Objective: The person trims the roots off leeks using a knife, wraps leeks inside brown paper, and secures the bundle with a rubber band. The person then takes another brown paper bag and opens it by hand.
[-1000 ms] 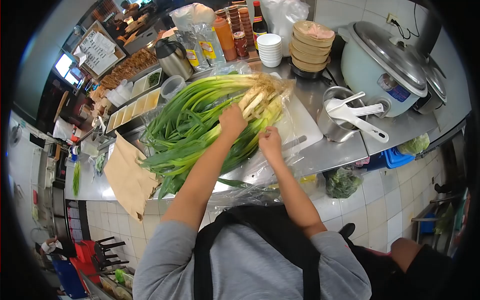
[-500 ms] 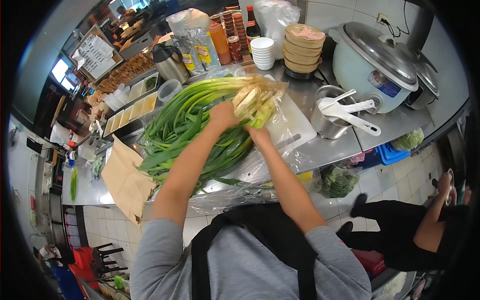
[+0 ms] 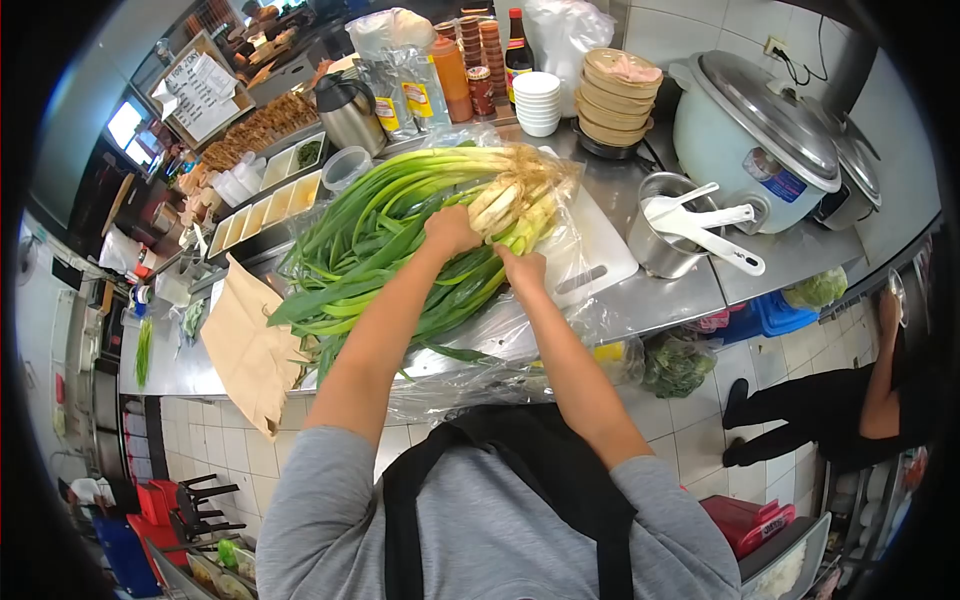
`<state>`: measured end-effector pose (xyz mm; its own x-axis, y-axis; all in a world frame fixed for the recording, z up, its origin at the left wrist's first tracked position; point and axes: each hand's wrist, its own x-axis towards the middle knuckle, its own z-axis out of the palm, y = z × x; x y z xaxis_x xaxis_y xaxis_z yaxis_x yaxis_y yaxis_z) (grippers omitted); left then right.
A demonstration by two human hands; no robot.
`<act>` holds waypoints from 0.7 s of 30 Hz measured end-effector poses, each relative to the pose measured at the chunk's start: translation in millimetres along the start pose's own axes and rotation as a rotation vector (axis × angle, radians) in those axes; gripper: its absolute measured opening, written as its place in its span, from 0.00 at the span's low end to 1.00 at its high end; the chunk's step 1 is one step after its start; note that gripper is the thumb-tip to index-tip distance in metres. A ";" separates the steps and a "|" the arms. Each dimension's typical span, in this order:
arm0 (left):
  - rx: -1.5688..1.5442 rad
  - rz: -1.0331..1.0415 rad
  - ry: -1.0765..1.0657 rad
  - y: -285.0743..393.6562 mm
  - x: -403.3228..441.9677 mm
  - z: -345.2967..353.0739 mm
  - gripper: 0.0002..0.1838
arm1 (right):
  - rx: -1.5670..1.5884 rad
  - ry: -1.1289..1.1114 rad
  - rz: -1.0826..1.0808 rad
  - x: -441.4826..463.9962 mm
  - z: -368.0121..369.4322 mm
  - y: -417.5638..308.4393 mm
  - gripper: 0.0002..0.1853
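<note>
A large bunch of leeks [image 3: 370, 240] lies across the counter on clear plastic, green leaves to the left and pale rooty ends to the upper right. My left hand [image 3: 452, 230] is closed around stalks just below the white ends. Beside it, lower and to the right, my right hand [image 3: 522, 268] grips the stalks on the near side, its fingertips partly hidden by them. Under the root ends and the plastic bag [image 3: 575, 250] sits a white cutting board [image 3: 608, 255].
Right of the board stand a metal pot [image 3: 655, 240] with white ladles and a large rice cooker [image 3: 745, 140]. Behind are stacked bowls [image 3: 538, 100], steamer baskets [image 3: 612, 105] and a thermos jug [image 3: 350, 112]. Brown paper [image 3: 250, 345] lies left. A person [image 3: 830, 400] stands at right.
Both hands stay on the leeks, which have shifted only slightly. Some leaf tips at the left lie differently. The person at right has moved, and the view has tilted slightly.
</note>
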<state>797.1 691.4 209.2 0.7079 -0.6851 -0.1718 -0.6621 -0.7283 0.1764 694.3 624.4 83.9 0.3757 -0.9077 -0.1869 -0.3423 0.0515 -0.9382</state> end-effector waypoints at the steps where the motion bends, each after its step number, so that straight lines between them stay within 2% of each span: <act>1: 0.008 -0.018 -0.001 1.9 -3.0 -6.5 0.27 | 0.010 0.023 0.037 1.0 -1.4 -0.2 0.25; 3: 0.019 -0.032 -0.002 4.1 -7.8 -19.7 0.27 | 0.023 0.050 0.075 2.1 -3.0 -0.6 0.24; 6: 0.065 0.051 0.011 0.4 -10.4 -34.4 0.30 | 0.086 0.057 0.026 7.5 0.7 10.8 0.22; 9: 0.056 0.083 -0.059 -0.4 -14.5 -53.0 0.30 | 0.150 -0.012 0.021 2.6 -7.8 3.9 0.21; 11: -0.017 0.107 -0.067 -1.1 -19.5 -66.0 0.30 | 0.101 -0.199 0.073 -5.0 -22.9 -9.5 0.38; 15: -0.095 0.123 -0.061 -16.3 -22.7 -81.7 0.30 | 0.086 -0.169 0.051 -12.3 -24.9 -16.0 0.37; 17: -0.225 0.220 -0.033 -25.5 -21.0 -86.4 0.29 | -0.022 -0.079 -0.020 -12.6 -23.5 -15.1 0.30; 21: -0.395 0.267 0.076 -36.9 -33.9 -116.5 0.28 | -0.049 -0.107 -0.016 -17.8 -27.7 -20.9 0.28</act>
<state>826.2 742.8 321.4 0.5516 -0.8341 -0.0013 -0.6897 -0.4569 0.5617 670.9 628.0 114.9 0.4704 -0.8585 -0.2040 -0.3757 0.0144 -0.9266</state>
